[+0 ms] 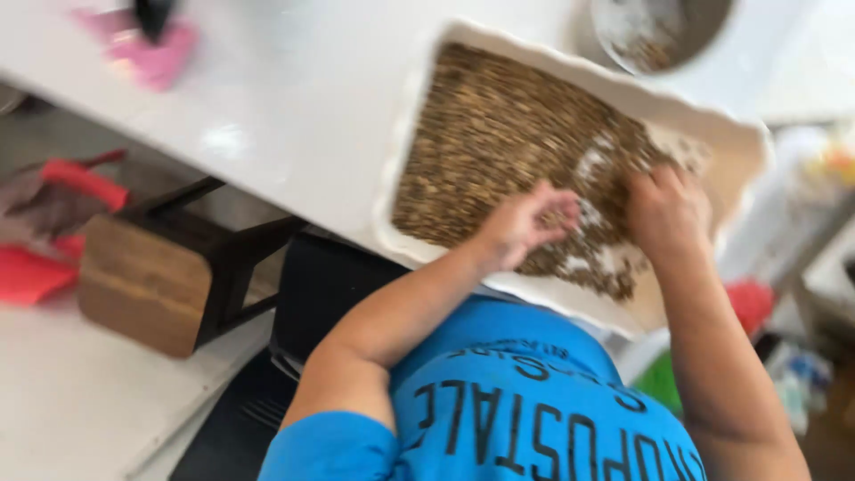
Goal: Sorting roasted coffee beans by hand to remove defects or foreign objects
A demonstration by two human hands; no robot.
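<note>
Left hand: the left hand (527, 223) is down in the grains near the middle of the tray. Its fingers are curled in, with some grains between the fingertips. The picture is blurry, so it is hard to tell how tight the pinch is.

Right hand: the right hand (666, 212) lies on the grains just beside the left hand. Its back is up and its fingers are bent down into the heap. You cannot tell if it holds anything.

Tray: the big white rectangular tray with a wavy rim (405, 134) sits on the white table (267, 116), close to the person's body.

Grains: small brown grains (490, 134) cover most of the tray. Bare white spots show where the two hands are.

Bowl: a round grey bowl (655, 31) stands past the far end of the tray. A few brown bits lie inside it.

Stool: a wooden stool with dark legs (151, 276) lies tipped on the floor under the table edge.

Pink thing: a soft pink thing (151, 49) lies on the table, well apart from the tray. It is too blurry to tell what it is.

Shirt: the person wears a blue shirt (499, 419).
</note>
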